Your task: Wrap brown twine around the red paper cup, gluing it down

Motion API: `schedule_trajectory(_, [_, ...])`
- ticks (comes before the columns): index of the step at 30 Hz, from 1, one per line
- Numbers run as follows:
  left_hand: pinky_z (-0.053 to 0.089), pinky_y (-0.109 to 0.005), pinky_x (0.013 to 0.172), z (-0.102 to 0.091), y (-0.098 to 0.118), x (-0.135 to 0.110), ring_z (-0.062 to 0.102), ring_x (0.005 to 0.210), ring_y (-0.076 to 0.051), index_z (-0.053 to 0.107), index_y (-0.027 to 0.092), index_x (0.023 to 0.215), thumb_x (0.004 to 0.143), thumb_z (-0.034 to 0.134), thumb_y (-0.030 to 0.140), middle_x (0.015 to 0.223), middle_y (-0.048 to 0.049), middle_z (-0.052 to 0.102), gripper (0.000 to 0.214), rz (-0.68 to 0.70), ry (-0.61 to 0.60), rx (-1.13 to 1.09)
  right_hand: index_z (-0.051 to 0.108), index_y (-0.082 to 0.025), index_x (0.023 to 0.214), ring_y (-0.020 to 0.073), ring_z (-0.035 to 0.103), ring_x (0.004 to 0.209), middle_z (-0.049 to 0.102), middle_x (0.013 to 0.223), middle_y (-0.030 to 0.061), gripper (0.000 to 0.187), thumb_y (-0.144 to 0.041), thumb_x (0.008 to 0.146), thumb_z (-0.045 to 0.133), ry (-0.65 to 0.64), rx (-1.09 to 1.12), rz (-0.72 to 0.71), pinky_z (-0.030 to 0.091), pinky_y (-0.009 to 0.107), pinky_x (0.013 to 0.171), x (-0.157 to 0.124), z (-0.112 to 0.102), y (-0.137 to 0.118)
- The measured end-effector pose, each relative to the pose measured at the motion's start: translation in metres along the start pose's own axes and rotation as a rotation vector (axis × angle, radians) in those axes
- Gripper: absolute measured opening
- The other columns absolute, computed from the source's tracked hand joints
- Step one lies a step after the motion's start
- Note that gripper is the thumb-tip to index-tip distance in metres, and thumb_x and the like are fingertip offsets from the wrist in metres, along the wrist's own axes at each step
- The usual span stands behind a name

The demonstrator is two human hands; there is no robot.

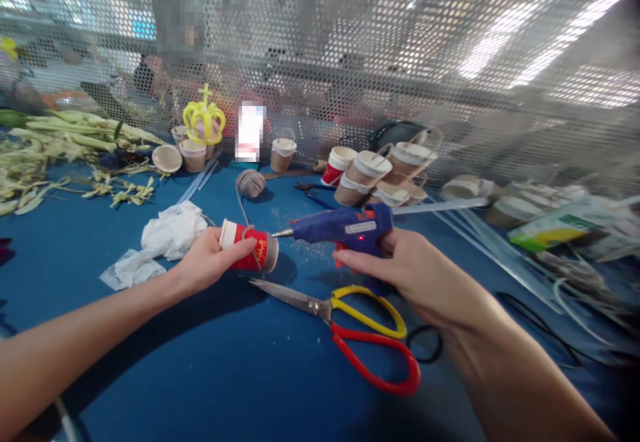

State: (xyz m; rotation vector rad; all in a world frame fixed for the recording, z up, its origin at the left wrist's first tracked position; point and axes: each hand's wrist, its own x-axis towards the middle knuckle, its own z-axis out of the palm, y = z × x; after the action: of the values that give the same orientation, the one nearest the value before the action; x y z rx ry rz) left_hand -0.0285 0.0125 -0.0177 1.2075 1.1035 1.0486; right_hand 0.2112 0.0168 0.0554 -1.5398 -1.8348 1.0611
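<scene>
My left hand (213, 255) is closed around a red paper cup (244, 245) lying on its side, with grey-brown yarn wound about its right end. In my right hand (395, 255) is a blue hot glue gun (340, 225), a small red light showing on its body. Its metal nozzle points left and is at the yarn-wrapped part of the cup; whether it touches I cannot tell. A strand runs from the cup up to a ball of yarn (251, 184). Below the hands lie large scissors (315, 307) with one yellow and one red handle loop.
White crumpled cloth (173, 232) lies left of the cup. Yarn-wrapped cups (367, 169) stand at the back right, near blue-handled pliers (315, 195). Clear glue sticks (505, 255) lie at right, dried husks (75, 135) at left. A perforated metal screen (320, 42) closes off the back.
</scene>
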Motion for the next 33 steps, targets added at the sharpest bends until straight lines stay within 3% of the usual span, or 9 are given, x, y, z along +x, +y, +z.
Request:
schedule_trajectory(2, [0.036, -0.019, 0.051, 0.001, 0.003, -0.001, 0.046, 0.051, -0.008, 0.059, 0.012, 0.066, 0.069, 0.06, 0.036, 0.057, 0.0021, 0.056, 0.024, 0.032, 0.006, 0.03, 0.058, -0.016, 0.071, 0.0108, 0.054, 0.057, 0.062, 0.069, 0.0019, 0.023, -0.037, 0.067, 0.063, 0.052, 0.05, 0.027, 0.044, 0.022, 0.052, 0.009, -0.001, 0.006])
schedule_trajectory(7, [0.031, -0.019, 0.046, 0.001, 0.013, -0.003, 0.039, 0.048, -0.008, 0.054, 0.014, 0.063, 0.071, 0.056, 0.036, 0.054, 0.0033, 0.048, 0.024, 0.083, 0.056, 0.166, 0.051, -0.015, 0.067, 0.0066, 0.048, 0.047, 0.055, 0.058, 0.0008, 0.028, -0.039, 0.08, 0.045, 0.147, 0.003, 0.097, 0.04, 0.018, 0.045, 0.033, 0.004, 0.025])
schedule_trajectory(12, [0.025, -0.02, 0.044, 0.005, 0.025, -0.005, 0.032, 0.046, -0.007, 0.047, 0.016, 0.055, 0.069, 0.054, 0.034, 0.049, 0.0057, 0.039, 0.024, 0.135, 0.052, 0.288, 0.048, -0.015, 0.065, 0.0111, 0.051, 0.044, 0.055, 0.052, 0.0032, 0.028, -0.041, 0.077, 0.049, 0.232, -0.171, 0.146, 0.039, 0.022, 0.043, 0.05, 0.01, 0.046])
schedule_trajectory(18, [0.022, -0.021, 0.041, 0.012, 0.025, -0.011, 0.027, 0.043, -0.008, 0.04, 0.018, 0.051, 0.07, 0.052, 0.033, 0.046, 0.0067, 0.033, 0.027, 0.15, -0.034, 0.383, 0.055, -0.012, 0.069, 0.0273, 0.058, 0.079, 0.062, 0.075, 0.0163, 0.027, -0.037, 0.077, 0.049, 0.311, -0.495, 0.121, 0.04, 0.033, 0.064, 0.066, 0.019, 0.058])
schedule_trajectory(24, [0.021, -0.02, 0.04, 0.012, 0.024, -0.023, 0.026, 0.044, -0.007, 0.042, 0.017, 0.054, 0.075, 0.05, 0.031, 0.048, 0.0067, 0.03, 0.027, 0.227, -0.085, 0.499, 0.061, -0.008, 0.085, 0.0297, 0.053, 0.095, 0.06, 0.094, 0.0215, 0.027, -0.03, 0.08, 0.047, 0.323, -0.589, 0.062, 0.037, 0.038, 0.078, 0.057, 0.026, 0.039])
schedule_trajectory(26, [0.021, -0.02, 0.039, 0.014, 0.024, -0.027, 0.027, 0.043, -0.007, 0.043, 0.017, 0.055, 0.076, 0.049, 0.03, 0.048, 0.0065, 0.032, 0.025, 0.245, -0.103, 0.499, 0.064, -0.011, 0.085, 0.0249, 0.053, 0.095, 0.061, 0.095, 0.0163, 0.034, -0.036, 0.083, 0.041, 0.24, -0.554, -0.037, 0.036, 0.034, 0.081, 0.047, 0.03, 0.023])
schedule_trajectory(29, [0.022, -0.02, 0.039, 0.018, 0.021, -0.033, 0.027, 0.043, -0.007, 0.043, 0.017, 0.054, 0.077, 0.048, 0.026, 0.048, 0.006, 0.034, 0.025, 0.284, -0.169, 0.507, 0.068, -0.02, 0.083, 0.0153, 0.059, 0.08, 0.066, 0.082, 0.0039, 0.053, -0.053, 0.084, 0.027, -0.051, -0.402, -0.169, 0.041, 0.026, 0.075, 0.036, 0.04, 0.001])
schedule_trajectory(31, [0.022, -0.02, 0.039, 0.02, 0.019, -0.036, 0.026, 0.042, -0.006, 0.04, 0.017, 0.051, 0.077, 0.048, 0.024, 0.047, 0.0062, 0.032, 0.028, 0.306, -0.228, 0.523, 0.068, -0.019, 0.086, 0.015, 0.057, 0.086, 0.066, 0.087, 0.0038, 0.058, -0.056, 0.084, 0.023, -0.307, -0.119, -0.233, 0.04, 0.027, 0.08, 0.032, 0.049, -0.01])
schedule_trajectory(33, [0.021, -0.02, 0.039, 0.021, 0.018, -0.037, 0.025, 0.041, -0.006, 0.041, 0.017, 0.051, 0.077, 0.048, 0.024, 0.046, 0.0063, 0.031, 0.028, 0.301, -0.277, 0.523, 0.066, -0.017, 0.09, 0.0148, 0.057, 0.087, 0.066, 0.089, 0.0041, 0.049, -0.052, 0.083, 0.033, -0.472, 0.139, -0.233, 0.04, 0.028, 0.081, 0.031, 0.058, -0.017])
